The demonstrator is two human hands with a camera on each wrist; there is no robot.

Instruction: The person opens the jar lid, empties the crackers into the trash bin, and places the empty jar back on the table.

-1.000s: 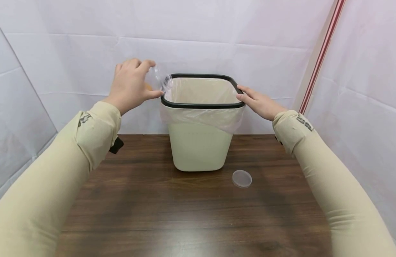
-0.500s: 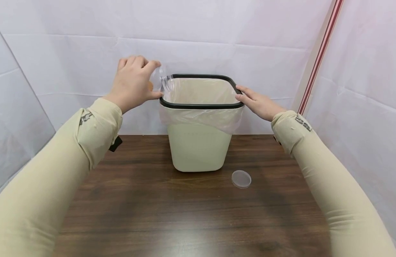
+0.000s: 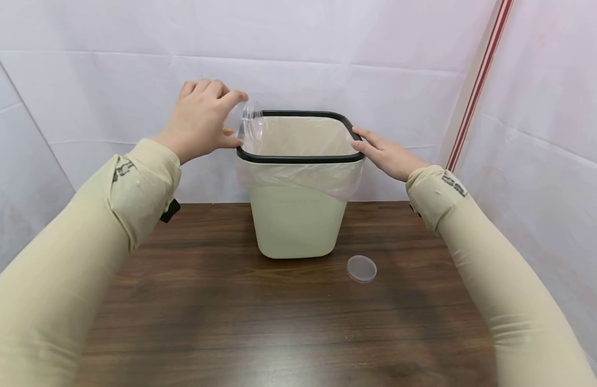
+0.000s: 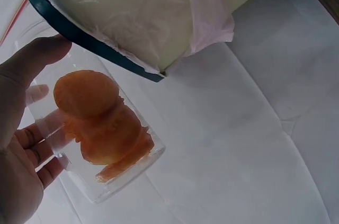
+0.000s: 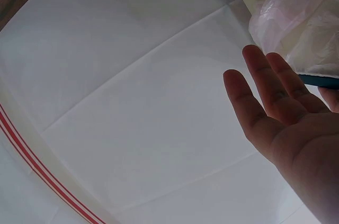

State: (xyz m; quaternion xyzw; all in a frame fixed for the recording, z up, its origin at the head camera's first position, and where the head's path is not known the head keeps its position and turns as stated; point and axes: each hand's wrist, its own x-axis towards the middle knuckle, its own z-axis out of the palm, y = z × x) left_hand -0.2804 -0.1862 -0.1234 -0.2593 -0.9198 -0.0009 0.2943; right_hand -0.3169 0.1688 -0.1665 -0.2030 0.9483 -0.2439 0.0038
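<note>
My left hand (image 3: 197, 121) grips a clear plastic jar (image 3: 251, 122) at the left side of the waste bin (image 3: 298, 226). The jar lies tipped over, its mouth across the bin's black rim (image 3: 303, 159). Through its wall in the left wrist view, several orange, dried-fruit-like pieces (image 4: 108, 134) sit bunched toward the base. At the opposite side, my right hand (image 3: 388, 156) rests thumb and index finger on the rim. Its other fingers stretch out straight along the bin's outside in the right wrist view.
A thin plastic bag (image 3: 298, 178) lines the bin and folds down over its outside. On the dark wooden table (image 3: 260, 333) lies a round clear lid (image 3: 362, 268), just right of the bin's foot. White sheeting (image 3: 298, 48) hangs behind and at both sides.
My left hand has shifted slightly right and up against the bin, bringing the jar's mouth further over the rim. The right hand stays at its place on the rim.
</note>
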